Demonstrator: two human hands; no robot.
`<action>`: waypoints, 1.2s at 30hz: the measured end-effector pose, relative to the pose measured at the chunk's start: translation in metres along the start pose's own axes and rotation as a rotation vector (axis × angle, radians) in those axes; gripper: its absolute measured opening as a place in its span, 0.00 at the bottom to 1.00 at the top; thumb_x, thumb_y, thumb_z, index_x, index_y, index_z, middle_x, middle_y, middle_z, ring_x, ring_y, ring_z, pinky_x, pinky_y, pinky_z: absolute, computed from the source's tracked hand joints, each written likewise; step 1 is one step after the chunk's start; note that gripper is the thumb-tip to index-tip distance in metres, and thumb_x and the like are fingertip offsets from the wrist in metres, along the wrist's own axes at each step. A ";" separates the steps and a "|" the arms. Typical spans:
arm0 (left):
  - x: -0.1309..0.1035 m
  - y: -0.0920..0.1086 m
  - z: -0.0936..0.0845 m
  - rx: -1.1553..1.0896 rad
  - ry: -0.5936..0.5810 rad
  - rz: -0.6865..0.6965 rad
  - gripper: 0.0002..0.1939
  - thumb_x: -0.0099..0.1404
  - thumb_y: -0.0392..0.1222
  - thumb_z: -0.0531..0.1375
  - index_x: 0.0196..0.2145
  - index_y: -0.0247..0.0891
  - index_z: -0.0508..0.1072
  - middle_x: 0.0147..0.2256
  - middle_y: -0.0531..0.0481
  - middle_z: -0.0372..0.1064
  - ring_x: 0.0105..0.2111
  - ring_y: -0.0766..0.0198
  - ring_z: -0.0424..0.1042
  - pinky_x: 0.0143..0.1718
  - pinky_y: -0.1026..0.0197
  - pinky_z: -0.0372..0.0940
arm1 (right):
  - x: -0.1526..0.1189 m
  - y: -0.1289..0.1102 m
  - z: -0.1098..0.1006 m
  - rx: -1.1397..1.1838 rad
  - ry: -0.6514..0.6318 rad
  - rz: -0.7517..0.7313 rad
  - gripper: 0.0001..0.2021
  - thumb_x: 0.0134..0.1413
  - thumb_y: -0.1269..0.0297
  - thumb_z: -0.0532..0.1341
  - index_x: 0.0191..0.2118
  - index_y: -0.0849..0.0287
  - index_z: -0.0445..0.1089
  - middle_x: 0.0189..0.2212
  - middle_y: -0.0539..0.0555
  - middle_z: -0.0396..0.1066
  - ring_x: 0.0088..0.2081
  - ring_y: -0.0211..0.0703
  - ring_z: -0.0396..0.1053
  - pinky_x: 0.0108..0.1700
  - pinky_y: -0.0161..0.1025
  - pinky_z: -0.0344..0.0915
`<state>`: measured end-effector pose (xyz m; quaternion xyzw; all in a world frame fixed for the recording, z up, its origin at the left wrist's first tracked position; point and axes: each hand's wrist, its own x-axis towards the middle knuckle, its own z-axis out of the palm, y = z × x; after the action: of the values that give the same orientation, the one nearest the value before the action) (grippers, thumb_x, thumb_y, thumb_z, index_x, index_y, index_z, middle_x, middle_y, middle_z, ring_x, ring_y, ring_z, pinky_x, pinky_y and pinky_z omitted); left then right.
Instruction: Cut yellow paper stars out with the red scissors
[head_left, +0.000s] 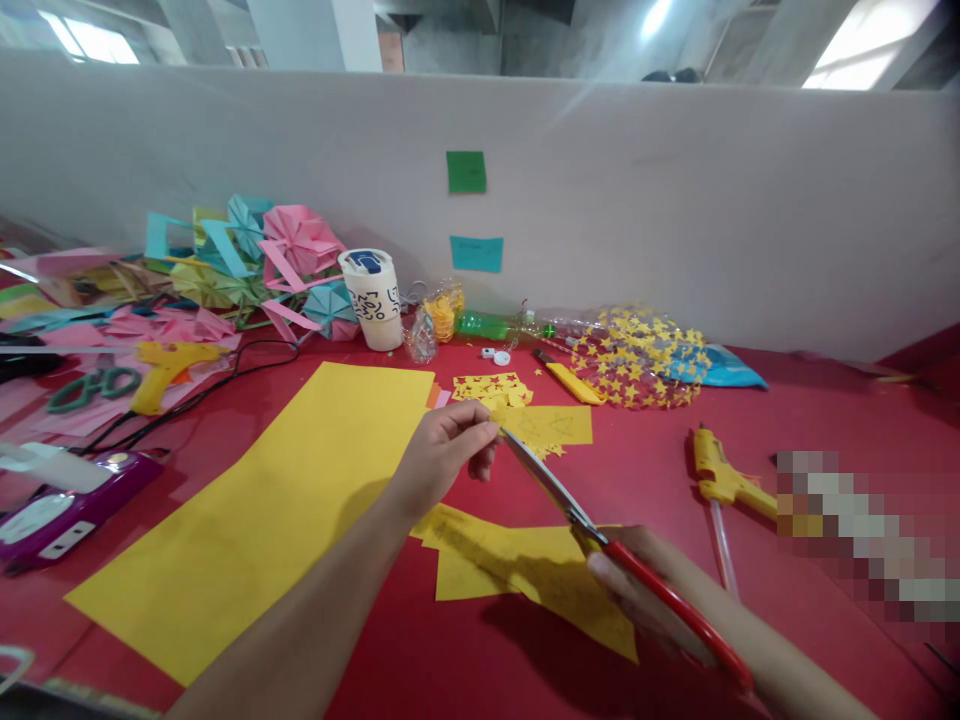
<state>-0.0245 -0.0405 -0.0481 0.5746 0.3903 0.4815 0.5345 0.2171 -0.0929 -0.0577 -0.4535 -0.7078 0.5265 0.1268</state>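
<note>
In the middle of the view, my left hand [450, 445] pinches a small piece of yellow paper [496, 418] between thumb and fingers. My right hand [637, 580] is closed around the red-handled scissors [551, 480], whose blade tips meet that piece. Behind the tips lies a yellow paper strip [574, 425] with stars drawn on it, and small cut stars [553, 451] lie at its near edge. Below my hands are loose yellow paper pieces [480, 560], partly shaded. A large yellow sheet [300, 480] lies to the left, partly beneath my left forearm.
A yellow glue gun [724, 475] lies at right, another glue gun [161, 370] with a cord at left. At the back are folded-paper flowers [300, 235], a white cup [373, 310], a green bottle [487, 325], a yellow cutter [574, 383] and a star-covered plastic piece [637, 355].
</note>
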 end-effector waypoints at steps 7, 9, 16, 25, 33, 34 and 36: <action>0.001 -0.001 0.000 -0.021 0.002 0.003 0.09 0.63 0.39 0.55 0.25 0.35 0.67 0.20 0.56 0.63 0.17 0.72 0.64 0.20 0.67 0.62 | 0.000 0.001 0.000 0.020 -0.008 -0.001 0.22 0.55 0.49 0.57 0.20 0.56 0.48 0.16 0.42 0.45 0.18 0.31 0.44 0.18 0.30 0.41; 0.001 -0.002 0.000 -0.026 0.000 0.004 0.09 0.63 0.39 0.55 0.25 0.35 0.67 0.20 0.56 0.64 0.17 0.72 0.65 0.20 0.66 0.62 | 0.000 0.002 0.000 0.027 -0.005 0.006 0.22 0.55 0.49 0.57 0.21 0.56 0.49 0.17 0.43 0.45 0.18 0.31 0.45 0.18 0.30 0.41; 0.001 -0.002 0.000 -0.020 0.001 0.004 0.09 0.63 0.39 0.55 0.25 0.35 0.67 0.20 0.55 0.64 0.18 0.71 0.65 0.21 0.66 0.62 | 0.001 0.001 -0.001 -0.003 0.001 0.030 0.22 0.53 0.47 0.57 0.22 0.56 0.49 0.17 0.43 0.45 0.19 0.31 0.45 0.18 0.29 0.42; 0.001 -0.003 0.000 -0.024 0.033 -0.017 0.10 0.61 0.38 0.56 0.23 0.35 0.66 0.19 0.56 0.63 0.17 0.72 0.64 0.19 0.67 0.62 | 0.003 0.005 -0.001 -0.011 0.015 0.044 0.22 0.54 0.46 0.57 0.23 0.56 0.51 0.16 0.42 0.48 0.17 0.31 0.48 0.17 0.29 0.42; 0.000 -0.004 0.001 -0.046 0.006 -0.065 0.10 0.59 0.38 0.56 0.22 0.34 0.67 0.19 0.54 0.64 0.17 0.71 0.64 0.18 0.67 0.61 | 0.002 0.004 0.000 0.015 -0.005 0.051 0.22 0.55 0.45 0.56 0.23 0.56 0.51 0.15 0.42 0.49 0.15 0.30 0.51 0.16 0.28 0.45; 0.000 -0.004 0.001 -0.047 0.003 -0.066 0.10 0.59 0.38 0.56 0.22 0.34 0.67 0.19 0.54 0.64 0.18 0.71 0.65 0.19 0.67 0.61 | 0.002 0.004 0.000 0.020 -0.009 0.051 0.22 0.55 0.45 0.56 0.23 0.56 0.51 0.15 0.42 0.49 0.15 0.30 0.50 0.15 0.28 0.45; 0.000 -0.004 0.002 -0.054 0.004 -0.064 0.10 0.59 0.39 0.56 0.22 0.34 0.67 0.20 0.54 0.65 0.18 0.71 0.65 0.19 0.67 0.61 | 0.002 0.003 -0.001 0.032 -0.016 0.046 0.22 0.55 0.46 0.56 0.23 0.56 0.51 0.14 0.41 0.49 0.14 0.30 0.50 0.15 0.28 0.46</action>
<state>-0.0228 -0.0406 -0.0524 0.5463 0.3966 0.4755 0.5641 0.2181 -0.0912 -0.0604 -0.4633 -0.6898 0.5441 0.1161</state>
